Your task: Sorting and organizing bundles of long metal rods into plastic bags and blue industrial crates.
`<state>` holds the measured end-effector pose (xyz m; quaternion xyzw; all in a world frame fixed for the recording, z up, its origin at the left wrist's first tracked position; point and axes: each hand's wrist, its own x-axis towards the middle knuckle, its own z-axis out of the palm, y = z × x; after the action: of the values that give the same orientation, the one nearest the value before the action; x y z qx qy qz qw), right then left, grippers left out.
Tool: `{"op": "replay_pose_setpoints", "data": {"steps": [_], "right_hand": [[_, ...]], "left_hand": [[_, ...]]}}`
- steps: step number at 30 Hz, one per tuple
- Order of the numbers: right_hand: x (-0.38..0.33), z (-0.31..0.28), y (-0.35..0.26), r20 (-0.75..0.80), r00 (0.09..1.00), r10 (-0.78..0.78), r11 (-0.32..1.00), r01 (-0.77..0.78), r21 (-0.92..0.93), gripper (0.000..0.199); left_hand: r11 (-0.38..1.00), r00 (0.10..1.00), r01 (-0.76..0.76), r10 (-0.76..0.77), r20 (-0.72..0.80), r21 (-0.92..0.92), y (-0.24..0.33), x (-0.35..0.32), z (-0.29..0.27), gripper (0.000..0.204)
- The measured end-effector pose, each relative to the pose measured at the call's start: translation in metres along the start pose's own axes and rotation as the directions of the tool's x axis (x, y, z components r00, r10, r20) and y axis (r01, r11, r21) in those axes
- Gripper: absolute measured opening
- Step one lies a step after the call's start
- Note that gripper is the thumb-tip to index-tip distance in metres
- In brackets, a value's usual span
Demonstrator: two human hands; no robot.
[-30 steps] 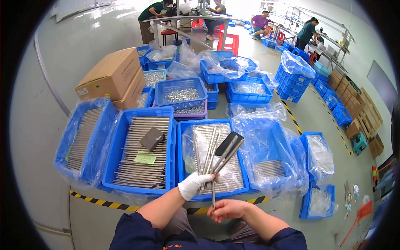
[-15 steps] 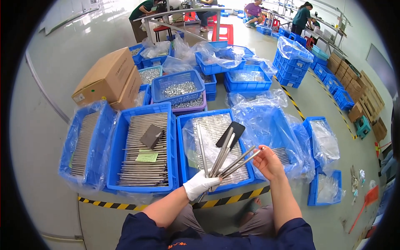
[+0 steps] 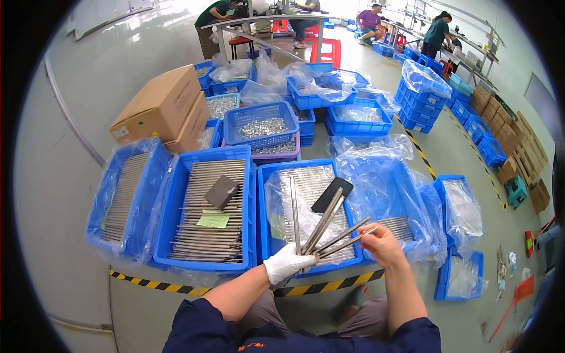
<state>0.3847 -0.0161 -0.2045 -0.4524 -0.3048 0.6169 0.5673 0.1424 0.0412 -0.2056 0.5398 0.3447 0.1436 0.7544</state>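
My left hand (image 3: 286,263), in a white glove, is closed around several long metal rods (image 3: 325,220) that fan out upward and to the right. My bare right hand (image 3: 384,244) pinches the far end of the rightmost rod with thumb and fingers. Both hands are over the near edge of a blue bin (image 3: 263,200) lined with plastic film. Rows of similar rods lie in that bin. A black phone-like slab (image 3: 332,195) rests on them, just behind the held rods.
Left stands another blue bin (image 3: 252,223) of rods, with a dark block (image 3: 221,192) and green slip (image 3: 213,219) on top. Cardboard boxes (image 3: 156,103) and a basket of small metal parts (image 3: 262,126) are behind. Striped tape (image 3: 329,286) crosses the floor. Other people work farther back.
My right hand's fingers have closed on the end of the rightmost rod, and the hand sits slightly lower. The left hand keeps its grip on the bundle. The whole view has shifted slightly.
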Motion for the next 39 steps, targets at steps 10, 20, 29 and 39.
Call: {"op": "replay_pose_setpoints", "data": {"steps": [10,20,29,39], "right_hand": [[0.005,0.036,0.036,-0.041,0.997,0.072,0.982,-0.078,-0.172,0.018],[0.005,0.032,0.031,0.004,0.975,0.221,0.97,-0.22,-0.104,0.016],[-0.006,0.045,0.052,0.5,0.666,0.553,0.805,-0.581,-0.116,0.02],[-0.036,0.082,0.069,0.648,0.439,0.622,0.763,-0.154,-0.627,0.026]], "left_hand": [[0.995,0.996,-0.073,0.069,-0.054,-0.072,-0.004,0.001,0.006,0.019],[0.991,0.989,-0.101,0.09,-0.12,-0.092,-0.005,-0.001,0.002,0.021],[0.965,0.995,-0.041,0.063,0.075,-0.258,-0.004,0.0,0.005,0.031],[0.952,0.984,-0.166,0.141,-0.113,-0.258,-0.01,0.013,-0.008,0.029]]}}
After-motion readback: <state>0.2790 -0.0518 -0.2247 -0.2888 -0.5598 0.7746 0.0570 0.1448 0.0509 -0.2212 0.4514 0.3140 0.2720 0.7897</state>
